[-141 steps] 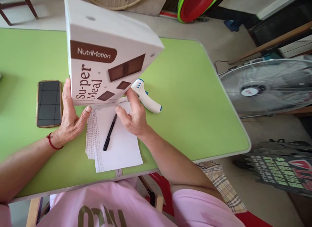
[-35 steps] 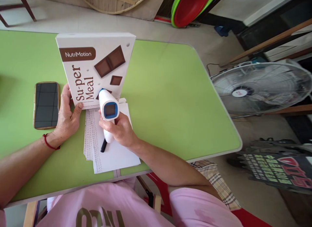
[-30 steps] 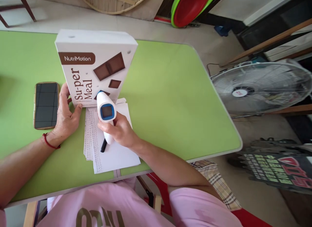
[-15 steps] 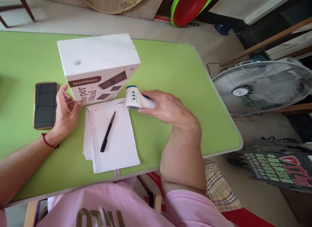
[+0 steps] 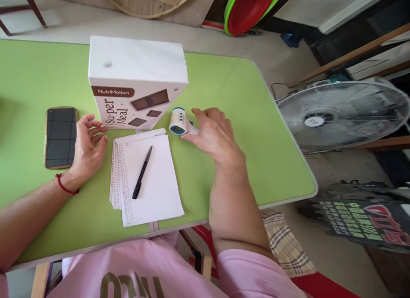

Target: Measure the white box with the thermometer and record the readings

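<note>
A white infrared thermometer (image 5: 178, 121) with blue trim lies on the green table. Over its handle is my right hand (image 5: 214, 131), fingers spread and lifted, the thumb close beside the handle; whether the thumb touches it I cannot tell. My left hand (image 5: 90, 145) rests on its side with loosely curled, parted fingers and holds nothing. Its fingertips are by the lower left corner of an upright white "NutriMotion Super Meal" box (image 5: 137, 63). In front of the box lie white sheets of paper (image 5: 160, 182) with a black pen (image 5: 142, 172) on top.
A phone (image 5: 60, 138) in a brown-edged case lies left of my left hand. The green table (image 5: 269, 161) has a rounded right corner. Beyond its right edge stand a large fan (image 5: 339, 114) and a dark printed bag (image 5: 365, 221). Red and green basins (image 5: 250, 12) lean at the back.
The box has turned slightly and come upright, off my left fingers. My right hand has lowered the thermometer onto the table, and its fingers have spread off the handle.
</note>
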The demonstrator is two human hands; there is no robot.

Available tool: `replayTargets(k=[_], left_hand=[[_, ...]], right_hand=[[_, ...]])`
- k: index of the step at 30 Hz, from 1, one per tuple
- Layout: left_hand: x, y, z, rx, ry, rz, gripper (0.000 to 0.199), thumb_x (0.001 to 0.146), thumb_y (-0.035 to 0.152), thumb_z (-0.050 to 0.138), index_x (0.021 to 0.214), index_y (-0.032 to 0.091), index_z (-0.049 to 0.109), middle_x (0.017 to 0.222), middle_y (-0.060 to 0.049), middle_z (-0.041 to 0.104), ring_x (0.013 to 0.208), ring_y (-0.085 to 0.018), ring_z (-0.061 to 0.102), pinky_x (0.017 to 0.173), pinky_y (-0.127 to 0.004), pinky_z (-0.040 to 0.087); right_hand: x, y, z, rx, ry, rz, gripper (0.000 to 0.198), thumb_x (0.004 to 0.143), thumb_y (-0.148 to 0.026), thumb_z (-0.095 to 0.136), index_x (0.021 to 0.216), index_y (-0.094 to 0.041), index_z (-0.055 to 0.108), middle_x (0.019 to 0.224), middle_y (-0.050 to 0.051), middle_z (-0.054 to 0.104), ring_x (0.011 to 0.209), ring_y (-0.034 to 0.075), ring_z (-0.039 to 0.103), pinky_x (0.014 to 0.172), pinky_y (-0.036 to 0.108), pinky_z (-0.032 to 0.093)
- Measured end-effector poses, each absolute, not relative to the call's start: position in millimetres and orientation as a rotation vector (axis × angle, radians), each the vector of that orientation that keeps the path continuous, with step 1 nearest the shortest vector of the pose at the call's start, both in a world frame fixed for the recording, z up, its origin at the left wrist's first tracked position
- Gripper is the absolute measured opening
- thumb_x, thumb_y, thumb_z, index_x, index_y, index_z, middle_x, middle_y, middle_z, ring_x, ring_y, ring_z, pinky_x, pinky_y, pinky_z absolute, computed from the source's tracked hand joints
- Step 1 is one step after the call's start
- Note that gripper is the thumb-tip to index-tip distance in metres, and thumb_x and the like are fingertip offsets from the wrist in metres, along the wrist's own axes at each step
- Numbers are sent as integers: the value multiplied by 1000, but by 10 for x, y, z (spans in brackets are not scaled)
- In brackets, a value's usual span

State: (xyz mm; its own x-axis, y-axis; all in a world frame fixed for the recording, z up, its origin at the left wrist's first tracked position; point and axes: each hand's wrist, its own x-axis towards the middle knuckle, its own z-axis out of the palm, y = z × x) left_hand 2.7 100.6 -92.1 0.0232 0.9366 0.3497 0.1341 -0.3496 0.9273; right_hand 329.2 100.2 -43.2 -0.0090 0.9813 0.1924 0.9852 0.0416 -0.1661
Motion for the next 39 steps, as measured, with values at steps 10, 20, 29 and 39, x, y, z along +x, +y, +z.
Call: replayTargets(k=[10,20,29,39], left_hand=[[83,820,-674,1901,1255,1168,22,80,19,64,98,19,51,77,1,50,67,-12,48,59,-27,42],[71,813,-721,1948,1143,1310,14,94,28,58,102,21,49,81,0,47,72,-14,47,68,-31,43],[71,807,-629,2202,777,1161,8,100,27,53,99,19,53,86,-4,56,76,-16,55,69,-31,48],[122,572,-699,2830,336,313,58,99,49,54,145,13,52,149,-22,45,140,-40,42,118,-60,31]], right_hand=[[2559,694,-335,-1242,-2732,272,27,98,-13,51,91,-17,77,83,8,61,77,18,53,71,34,39],[2649,745,-335,-1258,-2561,201,13,85,-11,49,87,-16,60,81,7,66,72,18,56,58,30,32],[2547,762,-396,-1298,-2102,321,2,79,-19,51,79,-21,52,69,0,60,60,13,53,57,28,39],[2034,647,-697,-1202,-1548,968,16,77,-36,58,81,-21,57,69,-1,62,60,12,55,58,26,47]])
